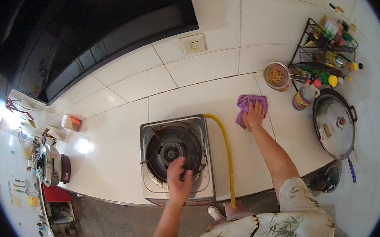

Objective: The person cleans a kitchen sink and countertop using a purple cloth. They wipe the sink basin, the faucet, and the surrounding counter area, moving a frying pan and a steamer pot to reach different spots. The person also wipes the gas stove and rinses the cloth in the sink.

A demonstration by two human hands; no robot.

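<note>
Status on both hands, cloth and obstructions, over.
Right hand spread on purple cloth, atop white countertop. Left hand empty, over gas stove. Yellow hose between stove and cloth.

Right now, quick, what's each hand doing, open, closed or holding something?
Left hand: open and apparently empty, fingers slightly bent, over the stove burner.
Right hand: open, laid on a purple cloth on the counter.

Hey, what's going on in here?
A person is at a white kitchen counter. Their right hand is spread on a purple cloth, to the right of a stove and a yellow hose. Their left hand is over the stove's front, seemingly holding nothing; whether it touches is unclear.
</note>
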